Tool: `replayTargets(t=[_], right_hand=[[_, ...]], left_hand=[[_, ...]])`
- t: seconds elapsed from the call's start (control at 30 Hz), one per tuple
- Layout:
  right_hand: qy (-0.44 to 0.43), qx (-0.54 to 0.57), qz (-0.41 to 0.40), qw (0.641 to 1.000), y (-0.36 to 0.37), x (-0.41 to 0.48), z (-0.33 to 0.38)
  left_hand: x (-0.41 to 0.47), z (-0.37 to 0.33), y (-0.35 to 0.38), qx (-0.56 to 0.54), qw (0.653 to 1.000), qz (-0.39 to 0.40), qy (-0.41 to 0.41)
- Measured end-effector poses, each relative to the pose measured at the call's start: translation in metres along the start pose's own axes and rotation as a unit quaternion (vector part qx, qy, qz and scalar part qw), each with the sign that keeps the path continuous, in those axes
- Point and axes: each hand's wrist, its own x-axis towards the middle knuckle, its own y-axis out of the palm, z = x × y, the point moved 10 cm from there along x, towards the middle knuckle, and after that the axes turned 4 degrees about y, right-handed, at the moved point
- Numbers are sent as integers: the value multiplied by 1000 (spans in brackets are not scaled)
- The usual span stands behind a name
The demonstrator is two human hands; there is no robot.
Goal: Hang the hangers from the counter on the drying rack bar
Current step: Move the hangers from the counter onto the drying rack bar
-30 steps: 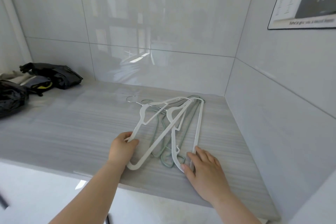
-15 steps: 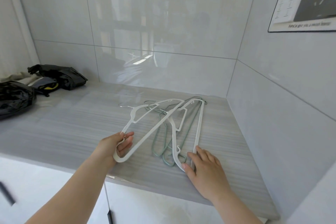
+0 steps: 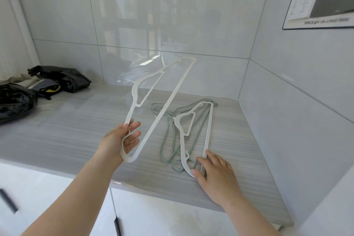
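Observation:
My left hand [image 3: 122, 140] grips one end of a white plastic hanger [image 3: 168, 101] and holds it up above the grey counter [image 3: 76, 130], its far end tilted toward the back wall. A second white hanger [image 3: 208, 130] lies flat on the counter on top of green wire hangers [image 3: 166, 145]. My right hand [image 3: 214, 174] rests flat on the near end of that second white hanger, fingers straight. No drying rack bar is in view.
Black bags [image 3: 63, 78] and a dark bundle [image 3: 13, 101] sit at the counter's back left. Glossy tiled walls [image 3: 287, 120] close the counter at the back and right. White cabinet doors with dark handles [image 3: 116, 224] are below the front edge.
My left hand has lifted the white hanger off the pile and raised it into the air. The right hand has stayed pressed on the other white hanger.

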Motion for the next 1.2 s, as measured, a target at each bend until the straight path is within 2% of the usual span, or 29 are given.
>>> replayTargets(t=[0.1, 0.2, 0.3, 0.47, 0.63, 0.73, 0.87, 0.93, 1.07, 1.17, 1.2], right_hand=[[-1, 3, -26, 1000, -4, -1, -1], [-10, -8, -108, 994, -18, -5, 3], [-29, 10, -153, 988, -28, -10, 7], [-140, 71, -236, 959, -73, -24, 48], [-227, 72, -275, 932, -141, -52, 95], [-279, 43, -222, 933, -160, -76, 126], [-379, 22, -157, 912, -160, -120, 177], [-418, 28, -126, 899, -156, -148, 202], [-514, 48, -101, 851, -154, -221, 251], [-561, 72, -104, 818, -158, -278, 281], [-575, 79, -109, 807, -161, -296, 289]], left_hand=[[-14, -18, -10, 81, 995, 15, 51], [-35, -39, -21, 160, 982, 17, 101], [-66, -64, -31, 237, 960, -1, 151], [-136, -101, -42, 339, 919, -22, 200], [-218, -115, -45, 430, 879, -51, 199], [-278, -117, -46, 453, 867, -81, 194], [-367, -134, -57, 472, 847, -148, 195], [-410, -144, -66, 515, 816, -191, 179], [-474, -150, -64, 669, 701, -230, 91], [-516, -172, -56, 716, 624, -296, 104], [-529, -177, -56, 717, 614, -312, 107]])
